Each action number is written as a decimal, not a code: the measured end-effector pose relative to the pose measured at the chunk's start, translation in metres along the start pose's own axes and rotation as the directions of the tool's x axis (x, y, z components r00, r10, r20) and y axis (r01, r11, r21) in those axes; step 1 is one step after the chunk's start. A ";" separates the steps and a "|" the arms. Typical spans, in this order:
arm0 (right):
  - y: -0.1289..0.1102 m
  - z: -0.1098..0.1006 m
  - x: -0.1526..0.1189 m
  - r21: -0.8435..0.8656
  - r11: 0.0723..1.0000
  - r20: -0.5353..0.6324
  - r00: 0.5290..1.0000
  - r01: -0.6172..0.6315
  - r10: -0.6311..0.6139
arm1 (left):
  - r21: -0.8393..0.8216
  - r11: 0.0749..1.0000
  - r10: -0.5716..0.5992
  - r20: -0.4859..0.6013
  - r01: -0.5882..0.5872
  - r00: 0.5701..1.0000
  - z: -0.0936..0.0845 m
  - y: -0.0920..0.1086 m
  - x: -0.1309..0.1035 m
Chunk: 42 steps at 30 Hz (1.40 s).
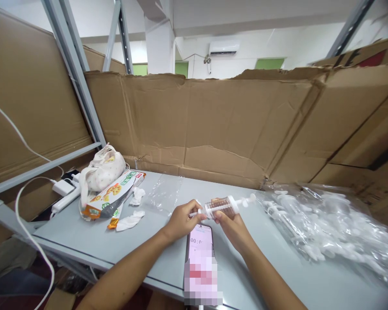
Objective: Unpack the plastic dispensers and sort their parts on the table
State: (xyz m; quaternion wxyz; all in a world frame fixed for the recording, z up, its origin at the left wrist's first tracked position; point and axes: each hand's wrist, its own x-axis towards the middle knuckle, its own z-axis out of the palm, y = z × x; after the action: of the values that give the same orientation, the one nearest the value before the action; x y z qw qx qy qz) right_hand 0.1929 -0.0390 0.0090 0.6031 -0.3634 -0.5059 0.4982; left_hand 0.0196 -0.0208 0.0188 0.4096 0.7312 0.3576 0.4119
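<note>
A clear ribbed plastic cylinder (pixel 220 207) with white end parts is held nearly level above the grey table (pixel 168 258). My right hand (pixel 229 219) is closed around its body from below and behind. At its left end, my left hand (pixel 185 218) pinches a small white part. A white rod with a rounded tip sticks out of the cylinder's right end. Below my hands lies a phone (pixel 201 245) with a lit screen showing digits; its lower part is blurred out.
Clear bags of white plastic parts (pixel 323 224) cover the table's right side. At the left are a snack box (pixel 116 193), a white cloth bag (pixel 105 168), crumpled tissues (pixel 131 220) and a power strip (pixel 64 202). An upright cardboard wall (pixel 194 125) stands behind.
</note>
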 end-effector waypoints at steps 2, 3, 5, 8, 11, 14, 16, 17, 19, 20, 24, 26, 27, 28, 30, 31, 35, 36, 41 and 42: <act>0.001 0.002 0.000 -0.004 1.000 -0.017 1.000 -0.017 0.017 | -0.017 0.999 -0.029 0.037 0.030 0.999 -0.003 0.003 0.001; 0.001 0.003 0.000 -0.005 1.000 -0.020 0.999 -0.026 0.026 | -0.032 0.998 -0.048 0.054 0.049 0.997 -0.004 0.005 0.001; 0.002 0.004 0.001 0.003 0.999 -0.013 0.999 -0.047 0.047 | -0.036 0.996 -0.082 0.096 0.086 0.992 -0.005 0.007 0.001; 0.003 0.004 0.001 0.046 0.996 0.006 0.997 -0.071 0.071 | -0.057 0.990 -0.116 0.156 0.126 0.981 -0.006 0.009 0.000; 0.001 0.003 0.000 0.046 0.998 0.055 0.998 -0.045 0.042 | -0.236 0.930 -0.201 0.318 0.282 0.927 -0.004 0.005 0.001; -0.002 0.002 -0.001 0.008 1.000 0.150 0.989 0.010 -0.011 | -0.343 0.807 -0.297 0.468 0.481 0.832 -0.001 -0.001 0.003; -0.003 0.001 -0.001 -0.004 1.000 0.162 0.986 0.030 -0.028 | -0.352 0.834 -0.282 0.388 0.424 0.878 0.000 -0.002 0.004; -0.003 0.000 0.000 -0.006 0.999 0.144 0.989 0.036 -0.035 | -0.338 0.877 -0.243 0.303 0.343 0.921 0.001 -0.002 0.004; -0.001 -0.002 0.002 -0.009 0.999 0.089 0.995 0.046 -0.045 | -0.243 0.955 -0.145 0.124 0.171 0.982 0.001 0.001 0.002; 0.000 -0.002 0.002 -0.011 0.999 0.070 0.996 0.050 -0.049 | -0.171 0.979 -0.101 0.056 0.109 0.993 0.001 0.002 0.001; 0.001 -0.003 0.003 0.006 1.000 0.074 0.997 0.029 -0.030 | 0.050 0.999 0.005 -0.003 -0.005 1.000 -0.001 0.007 -0.003; -0.002 -0.001 0.002 0.019 1.000 0.091 0.996 0.021 -0.022 | -0.029 1.000 -0.006 0.037 0.008 0.999 -0.001 0.005 -0.002; -0.004 0.001 0.001 0.020 1.000 0.102 0.995 0.020 -0.022 | -0.110 0.993 -0.035 0.072 0.042 0.997 0.000 0.003 -0.001; -0.006 0.002 0.000 0.016 1.000 0.115 0.993 0.022 -0.024 | -0.194 0.977 -0.070 0.119 0.093 0.990 0.000 0.000 0.000; -0.009 0.003 -0.002 0.003 1.000 0.145 0.989 0.030 -0.030 | -0.319 0.924 -0.138 0.240 0.212 0.961 -0.001 -0.003 0.003; -0.009 0.003 -0.003 -0.002 0.999 0.163 0.986 0.038 -0.037 | -0.355 0.896 -0.162 0.301 0.268 0.940 -0.002 -0.004 0.004; -0.007 -0.003 -0.004 0.011 0.998 0.239 0.969 0.062 -0.063 | -0.415 0.789 -0.222 0.495 0.453 0.840 -0.010 -0.003 0.006; -0.006 -0.005 -0.005 0.010 0.998 0.262 0.963 0.059 -0.060 | -0.408 0.772 -0.228 0.537 0.487 0.812 -0.011 -0.002 0.006; -0.004 -0.008 -0.004 -0.010 1.000 0.235 0.972 0.000 0.003 | -0.168 0.952 -0.194 0.314 0.255 0.929 -0.009 0.000 0.003; -0.004 -0.007 -0.004 -0.002 1.000 0.191 0.982 -0.016 0.016 | -0.030 0.991 -0.125 0.177 0.133 0.976 -0.007 -0.001 0.002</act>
State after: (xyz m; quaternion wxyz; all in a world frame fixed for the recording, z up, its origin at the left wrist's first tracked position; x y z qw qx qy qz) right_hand 0.2002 -0.0429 0.0099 0.5478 -0.3181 -0.5584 0.5357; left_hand 0.0136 -0.0167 0.0212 0.4802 0.7312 0.3584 0.3260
